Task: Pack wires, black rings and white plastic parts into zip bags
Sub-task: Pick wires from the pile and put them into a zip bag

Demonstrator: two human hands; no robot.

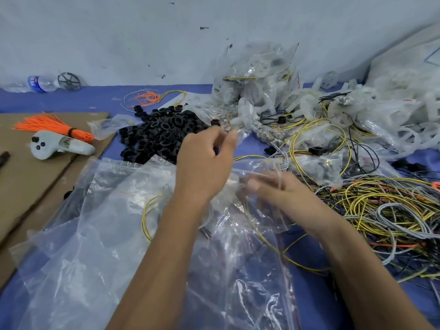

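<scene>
1. Head view, hands: the left hand (204, 163) is raised over the blue table (28, 103), fingers curled, and seems to pinch a small dark part beside the heap of black rings (157, 136); blur hides exactly what it holds. The right hand (273, 189) lies lower, its fingers curled into the clear film of a zip bag (250, 184), gripping it.
2. Head view, stock: empty zip bags (95, 222) lie in a loose pile under the forearms. The tangle of wires (381, 210) spreads at the right, the white plastic parts (333, 108) behind it, many already bagged.
3. Handling, as a judgement: the bag film is light, limp and slippery, so it is best taken at the stiffer zip edge. The rings look rigid and light, easy to pinch by the rim. The wires are springy and snag; gathering a loop suits them better than pulling one end.
</scene>
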